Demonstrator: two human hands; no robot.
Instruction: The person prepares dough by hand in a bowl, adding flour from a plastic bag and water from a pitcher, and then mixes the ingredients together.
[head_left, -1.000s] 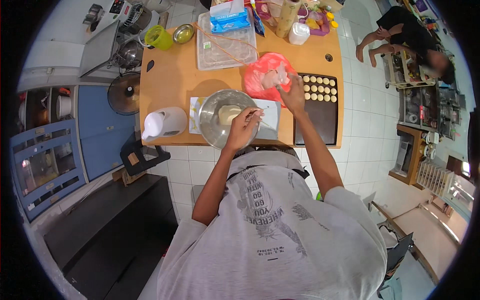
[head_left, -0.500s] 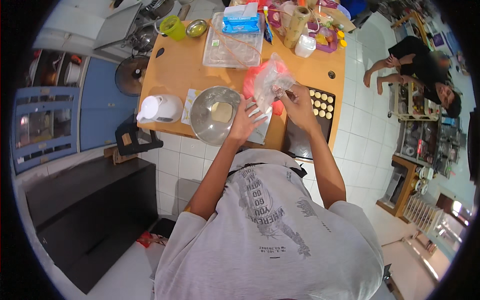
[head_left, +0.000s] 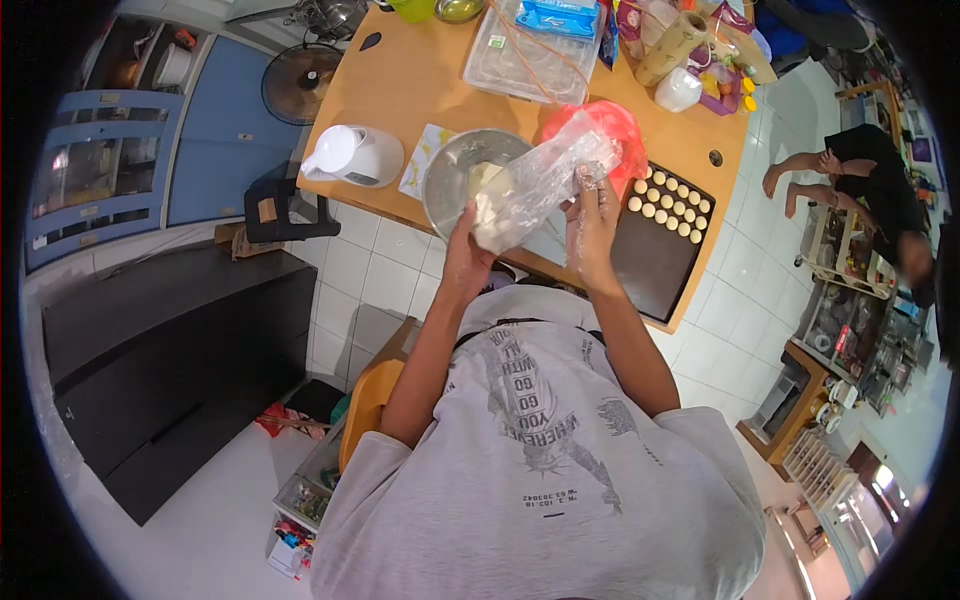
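Note:
A clear, crumpled plastic bag [head_left: 535, 195] stretches between my hands over a steel bowl [head_left: 454, 152]. My left hand [head_left: 468, 245] is closed on its lower end at the bowl's front, by pale dough [head_left: 490, 176] seen inside the bowl or through the plastic; which, I cannot tell. My right hand [head_left: 594, 225], dusted white, pinches the upper end. A pink plastic bag [head_left: 625, 132] lies behind it. To the right, a dark baking tray [head_left: 652, 275] bears several small pale rounds. A white jug [head_left: 355, 160] stands left of the bowl on a patterned sheet's left side.
The wooden table [head_left: 400, 85] also holds a plastic case [head_left: 510, 60], cling film roll [head_left: 670, 45], containers and cords. A black low cabinet [head_left: 180, 370] and fan [head_left: 300, 82] are at left. Another person [head_left: 865, 170] in dark clothing is at right, near shelving.
The clear bag has come out from the pink bag and now stretches leftward across the bowl. My left hand has closed on its lower end; the view has shifted.

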